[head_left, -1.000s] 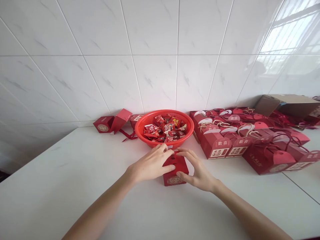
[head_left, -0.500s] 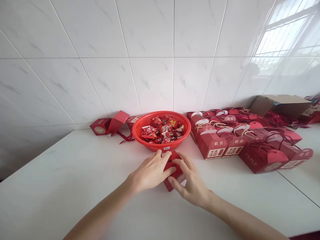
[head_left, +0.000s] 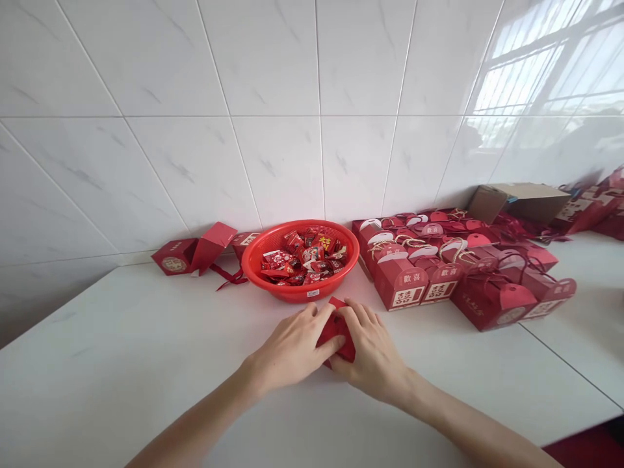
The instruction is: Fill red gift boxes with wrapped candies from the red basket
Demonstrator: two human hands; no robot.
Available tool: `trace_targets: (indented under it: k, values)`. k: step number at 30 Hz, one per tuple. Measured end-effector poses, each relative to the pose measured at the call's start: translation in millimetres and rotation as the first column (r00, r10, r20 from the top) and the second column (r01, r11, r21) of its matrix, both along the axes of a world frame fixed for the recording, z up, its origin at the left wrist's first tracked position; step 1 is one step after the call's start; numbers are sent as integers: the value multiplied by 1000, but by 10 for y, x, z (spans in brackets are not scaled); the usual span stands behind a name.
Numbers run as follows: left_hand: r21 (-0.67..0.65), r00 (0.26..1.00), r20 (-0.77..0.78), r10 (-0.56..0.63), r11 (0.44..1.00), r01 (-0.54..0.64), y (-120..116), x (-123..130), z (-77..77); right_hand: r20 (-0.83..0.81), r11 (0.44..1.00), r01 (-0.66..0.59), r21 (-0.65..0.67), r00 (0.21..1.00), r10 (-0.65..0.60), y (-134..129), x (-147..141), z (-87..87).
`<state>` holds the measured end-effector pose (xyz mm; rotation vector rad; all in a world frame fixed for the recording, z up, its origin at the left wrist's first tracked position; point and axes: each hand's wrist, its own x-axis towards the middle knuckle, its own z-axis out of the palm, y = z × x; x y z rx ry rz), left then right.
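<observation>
Between my two hands stands a small red gift box (head_left: 344, 348) on the white table, mostly hidden by my fingers. My left hand (head_left: 292, 341) grips its left side, thumb across the near upper part. My right hand (head_left: 373, 351) wraps the right side, with fingers over the top edge and thumb at the near face. Just behind the box sits a red plastic basket (head_left: 299, 294) filled with wrapped candies (head_left: 312, 257) in red packaging.
Rows of red gift boxes (head_left: 402, 279) with rope handles stand at the right. Behind them lies a cardboard box (head_left: 519, 198). At the left, by the tiled wall, are a red box (head_left: 175, 257), an open red box (head_left: 212, 247) and dark red ribbon (head_left: 231, 276).
The view has turned slightly right, so the background sits further left. My right hand has closed round the gift box's right side, covering its printed face.
</observation>
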<state>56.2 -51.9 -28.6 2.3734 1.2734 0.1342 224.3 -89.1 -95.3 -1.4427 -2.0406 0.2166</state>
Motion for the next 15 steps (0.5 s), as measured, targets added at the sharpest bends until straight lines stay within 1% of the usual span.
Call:
trace_targets:
  k: [4,6,8,10,12,14,15]
  values:
    - [-18,994,104,-26,999,28,98,-27,-50,-9,998,-63,13,998,63,90,119,88]
    - [-62,978,208,-30,997,43,186,-48,-64,-1,997,-80,17,997,80,111,208,165]
    - [-125,944,329,-15,990,59,292,-74,-75,-20,995,-100,8,995,100,87,335,283]
    - [-174,908,419,-1,981,81,404,-105,-95,-87,992,-124,6,988,124,0,514,432]
    - [-209,898,440,-17,970,121,508,-134,-144,-173,991,-129,30,976,132,-152,752,583]
    - [-248,910,410,-59,953,173,594,-148,-243,-244,994,-63,90,966,83,-347,1053,703]
    - [-282,919,387,-77,939,197,629,-143,-313,-271,991,23,131,963,13,-449,1227,744]
